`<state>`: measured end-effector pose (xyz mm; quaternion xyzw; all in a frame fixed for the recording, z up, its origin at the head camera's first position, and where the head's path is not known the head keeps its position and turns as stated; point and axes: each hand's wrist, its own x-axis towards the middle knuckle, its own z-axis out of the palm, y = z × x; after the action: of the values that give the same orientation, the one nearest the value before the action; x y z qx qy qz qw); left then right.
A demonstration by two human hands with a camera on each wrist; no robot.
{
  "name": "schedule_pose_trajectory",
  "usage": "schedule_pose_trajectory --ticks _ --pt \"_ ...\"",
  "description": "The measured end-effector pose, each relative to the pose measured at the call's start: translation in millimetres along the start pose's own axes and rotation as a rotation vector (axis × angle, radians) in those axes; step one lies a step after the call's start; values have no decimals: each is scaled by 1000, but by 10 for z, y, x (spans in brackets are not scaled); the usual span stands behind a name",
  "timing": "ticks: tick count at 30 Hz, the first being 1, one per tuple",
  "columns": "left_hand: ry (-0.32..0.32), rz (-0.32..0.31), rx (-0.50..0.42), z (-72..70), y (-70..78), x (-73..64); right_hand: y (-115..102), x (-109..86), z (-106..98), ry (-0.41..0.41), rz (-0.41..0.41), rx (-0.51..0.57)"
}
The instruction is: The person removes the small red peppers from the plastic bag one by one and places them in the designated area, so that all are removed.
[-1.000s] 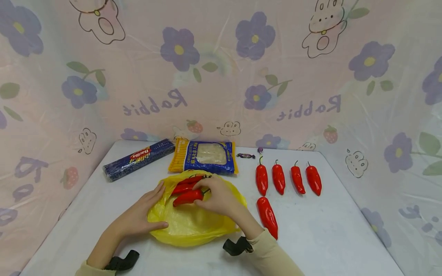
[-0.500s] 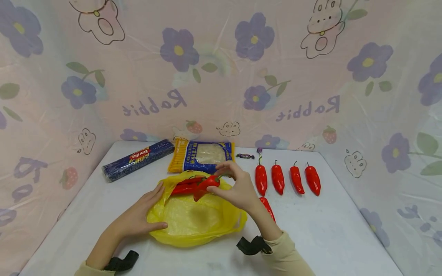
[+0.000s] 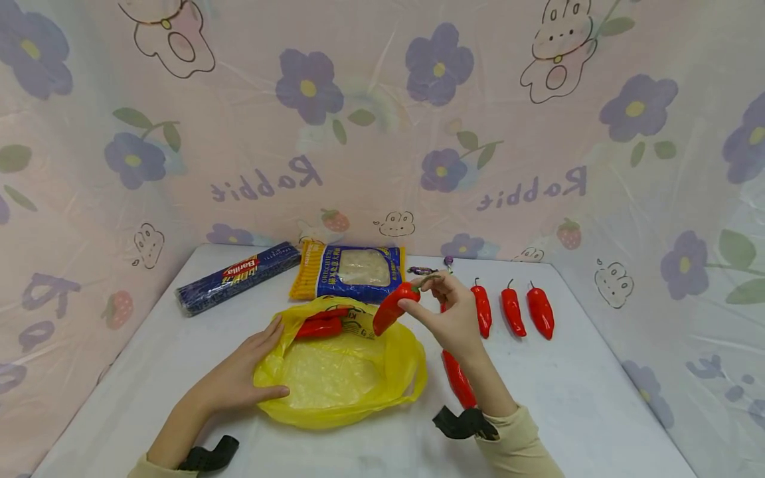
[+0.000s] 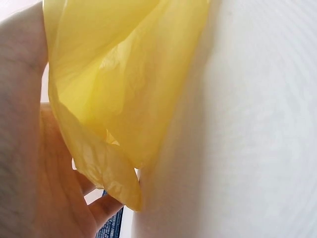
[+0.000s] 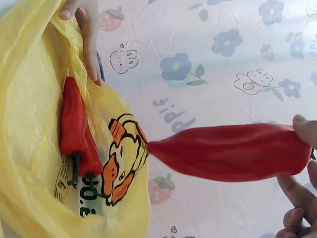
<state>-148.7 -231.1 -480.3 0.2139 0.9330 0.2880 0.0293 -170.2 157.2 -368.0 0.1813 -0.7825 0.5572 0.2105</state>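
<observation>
Red pepper (image 3: 393,309) is pinched by the right hand (image 3: 452,317), left hand (image 3: 239,377) spread against yellow bag (image 3: 399,362).

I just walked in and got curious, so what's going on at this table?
A person's right hand pinches a red pepper near its stem end, holding it up by the open yellow bag. Their left hand rests against the bag's left edge. Two red peppers show inside the bag; more peppers lie on the table to the right.
</observation>
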Motion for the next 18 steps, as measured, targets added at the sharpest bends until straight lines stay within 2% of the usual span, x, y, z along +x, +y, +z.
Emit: schedule_pose_trajectory --ticks 9,14,18 --pt "5 4 -3 8 -2 -7 98 -60 -251 92 47 -25" --pt "10 13 2 18 -17 -6 202 -105 -497 149 63 -91" --pt "11 8 6 23 -23 -1 312 -168 -737 177 141 -144"
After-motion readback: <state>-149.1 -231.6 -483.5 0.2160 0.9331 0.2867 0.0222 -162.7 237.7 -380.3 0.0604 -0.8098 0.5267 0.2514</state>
